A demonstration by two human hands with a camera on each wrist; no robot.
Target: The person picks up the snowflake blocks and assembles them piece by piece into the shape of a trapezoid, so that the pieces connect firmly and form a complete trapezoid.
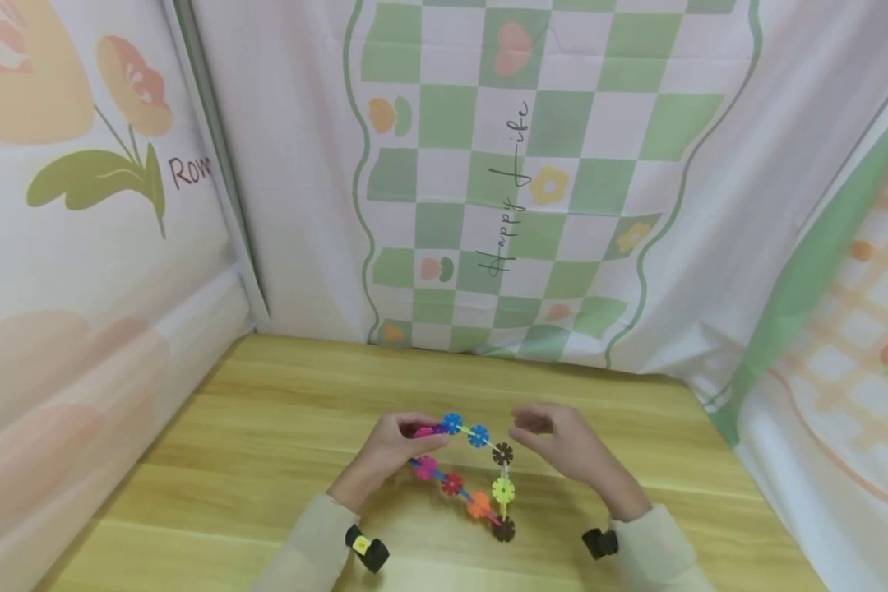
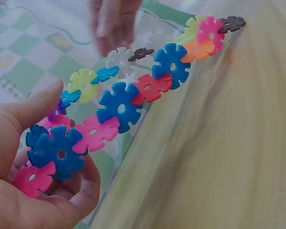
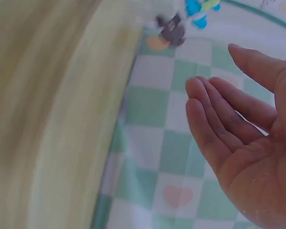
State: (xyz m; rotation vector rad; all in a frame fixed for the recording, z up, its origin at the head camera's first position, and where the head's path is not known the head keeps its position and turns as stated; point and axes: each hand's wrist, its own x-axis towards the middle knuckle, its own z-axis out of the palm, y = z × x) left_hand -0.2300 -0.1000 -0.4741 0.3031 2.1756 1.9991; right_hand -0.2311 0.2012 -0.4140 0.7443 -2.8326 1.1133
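Observation:
A chain of interlocking plastic snowflake discs hangs in a closed loop over the table, in blue, pink, red, orange, yellow, white and brown. My left hand grips the loop at its left end, fingers curled round pink and blue discs. To the right of the loop is my right hand, holding nothing, its fingers loosely bent with the thumb apart. In the right wrist view, a brown disc and a blue one are beyond its fingertips.
A wood-grain table lies below both hands. Behind it hangs a green-and-white checked cloth, with a flower-printed cloth on the left and another printed cloth on the right. Black straps are on both wrists.

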